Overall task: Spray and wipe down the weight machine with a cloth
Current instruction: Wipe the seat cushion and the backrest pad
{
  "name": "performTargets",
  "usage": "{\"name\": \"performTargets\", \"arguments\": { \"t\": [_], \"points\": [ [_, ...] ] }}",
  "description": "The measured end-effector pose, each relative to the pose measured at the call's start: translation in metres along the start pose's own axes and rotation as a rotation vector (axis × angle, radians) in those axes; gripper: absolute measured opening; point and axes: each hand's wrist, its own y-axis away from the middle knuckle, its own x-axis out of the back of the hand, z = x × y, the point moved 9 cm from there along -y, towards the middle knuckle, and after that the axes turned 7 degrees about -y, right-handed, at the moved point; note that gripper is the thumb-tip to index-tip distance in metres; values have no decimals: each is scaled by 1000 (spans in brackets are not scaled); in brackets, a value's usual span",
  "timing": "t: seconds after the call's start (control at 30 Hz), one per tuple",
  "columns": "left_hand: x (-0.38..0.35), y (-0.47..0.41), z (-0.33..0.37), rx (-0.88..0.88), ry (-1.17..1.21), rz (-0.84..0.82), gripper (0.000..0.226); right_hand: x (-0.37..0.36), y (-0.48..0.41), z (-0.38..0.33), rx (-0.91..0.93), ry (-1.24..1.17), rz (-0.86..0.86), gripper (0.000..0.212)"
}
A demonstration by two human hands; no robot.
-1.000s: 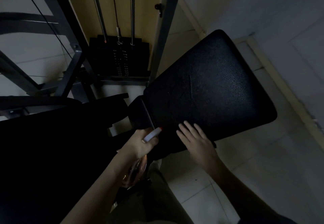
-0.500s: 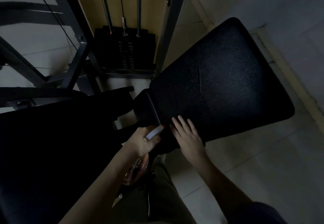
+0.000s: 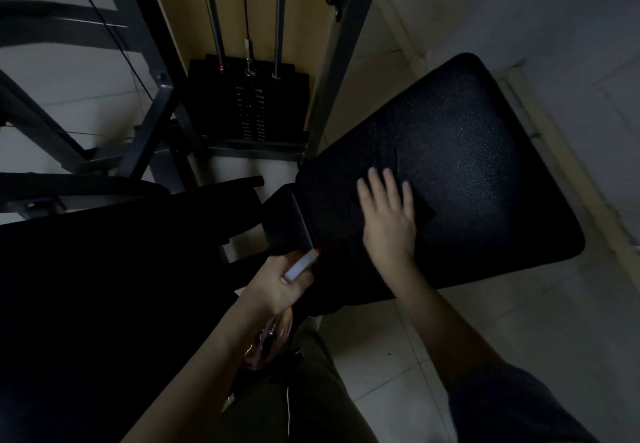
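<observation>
Head view: in dim light the right hand point(image 3: 388, 224) lies flat, fingers straight and slightly spread, pressing a dark cloth point(image 3: 425, 213) onto the black textured seat pad point(image 3: 491, 165) of the weight machine. One cloth corner shows just beside the little finger. The left hand point(image 3: 275, 288) curls round a spray bottle point(image 3: 300, 265) at the pad's near left edge, its white head and orange tip pointing toward the pad. Behind stands the weight stack point(image 3: 247, 110) on steel guide rods point(image 3: 278, 16), over a pale tiled floor point(image 3: 519, 331)
</observation>
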Motion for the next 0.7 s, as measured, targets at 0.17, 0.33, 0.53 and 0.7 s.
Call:
{"name": "performTargets", "arguments": {
  "t": [0.17, 0.33, 0.53, 0.7],
  "points": [
    [10, -6, -3, 6, -63, 51, 23, -64, 62, -58, 441, 42, -387, 53],
    [17, -7, -4, 13, -47, 43, 27, -28, 35, -21, 332, 8, -231, 72],
    [25, -9, -3, 6, -64, 48, 35, 10, -69, 0, 22, 9, -18, 66],
    [31, -12, -7, 30, -66, 94, 38, -46, -34, -52, 372, 21, -257, 69]
  ]
}}
